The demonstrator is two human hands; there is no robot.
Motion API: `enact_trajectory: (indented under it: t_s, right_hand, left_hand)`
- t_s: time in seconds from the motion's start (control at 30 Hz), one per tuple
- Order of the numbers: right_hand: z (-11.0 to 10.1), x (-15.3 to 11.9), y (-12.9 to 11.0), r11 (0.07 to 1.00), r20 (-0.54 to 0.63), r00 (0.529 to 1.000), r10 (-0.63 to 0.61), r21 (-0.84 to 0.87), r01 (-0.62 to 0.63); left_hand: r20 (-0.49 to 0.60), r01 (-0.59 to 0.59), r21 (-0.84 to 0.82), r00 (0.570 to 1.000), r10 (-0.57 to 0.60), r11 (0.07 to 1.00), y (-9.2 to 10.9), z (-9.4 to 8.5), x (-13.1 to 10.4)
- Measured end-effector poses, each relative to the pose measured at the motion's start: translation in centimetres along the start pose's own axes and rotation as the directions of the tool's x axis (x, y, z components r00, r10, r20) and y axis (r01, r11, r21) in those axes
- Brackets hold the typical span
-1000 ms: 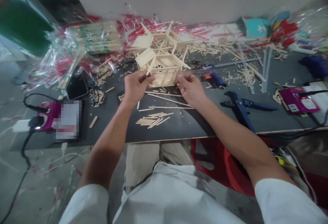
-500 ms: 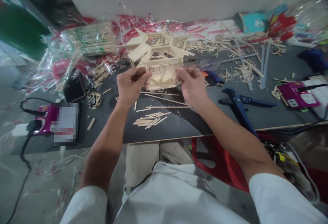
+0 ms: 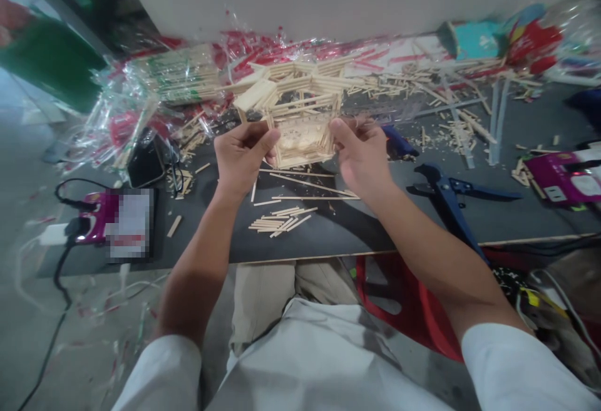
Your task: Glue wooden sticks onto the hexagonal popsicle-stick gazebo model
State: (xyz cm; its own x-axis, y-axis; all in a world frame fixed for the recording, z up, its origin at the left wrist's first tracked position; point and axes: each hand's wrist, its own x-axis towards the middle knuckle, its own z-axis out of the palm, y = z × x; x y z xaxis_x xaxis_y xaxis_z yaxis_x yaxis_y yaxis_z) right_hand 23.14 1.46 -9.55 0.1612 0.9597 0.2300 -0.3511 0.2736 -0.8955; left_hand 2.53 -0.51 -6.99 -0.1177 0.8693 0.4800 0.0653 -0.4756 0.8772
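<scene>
Between my two hands is a pale wooden stick model (image 3: 303, 103), a many-sided frame with open sides and flat slatted panels jutting from its top. My left hand (image 3: 245, 154) pinches its near left corner between thumb and fingers. At the near right corner, my right hand (image 3: 360, 151) grips it the same way. Just below the model, several long thin sticks (image 3: 312, 182) lie on the dark table. Closer to the table's front edge is a small pile of short sticks (image 3: 282, 220).
Blue cutters (image 3: 446, 195) lie right of my right arm. A phone (image 3: 131, 226) and purple power strip (image 3: 94, 217) sit at the left edge, another purple strip (image 3: 558, 176) at the right. Plastic-wrapped stick bundles (image 3: 178, 76) and scraps line the back. A red chair (image 3: 408, 301) stands below.
The model has tilted slightly, its top panels now sitting differently and its near side showing more openly. Both hands keep their grip. The whole view has shifted a little.
</scene>
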Motion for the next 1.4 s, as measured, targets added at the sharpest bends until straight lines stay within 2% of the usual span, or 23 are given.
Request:
enact_trajectory:
  t_s: [0.23,0.43,0.67,0.97,1.4]
  right_hand:
    - [-0.3,0.2,0.4,1.0,0.03,0.999,-0.024,0.008,0.023]
    - [-0.1,0.1,-0.3,0.997,0.008,0.999,0.041,-0.072,-0.041]
    - [-0.2,0.0,-0.6,0.995,0.032,0.998,0.046,-0.09,-0.043]
    - [-0.3,-0.2,-0.7,0.997,0.036,0.998,0.044,-0.061,-0.041]
    - [-0.3,0.1,-0.3,0.998,0.035,0.997,0.062,-0.027,-0.061]
  left_hand:
    - [0.014,0.005,0.048,1.0,-0.006,0.999,-0.3,-0.2,-0.1]
    - [-0.002,0.017,0.061,1.0,-0.017,0.998,-0.2,-0.2,-0.1]
    - [-0.038,0.087,0.087,0.996,-0.084,0.992,0.4,0.1,0.0]
    - [-0.012,0.067,0.108,0.998,-0.066,0.992,0.4,-0.1,-0.1]
    - [-0.051,0.01,0.071,0.999,-0.006,0.997,0.4,0.4,-0.2]
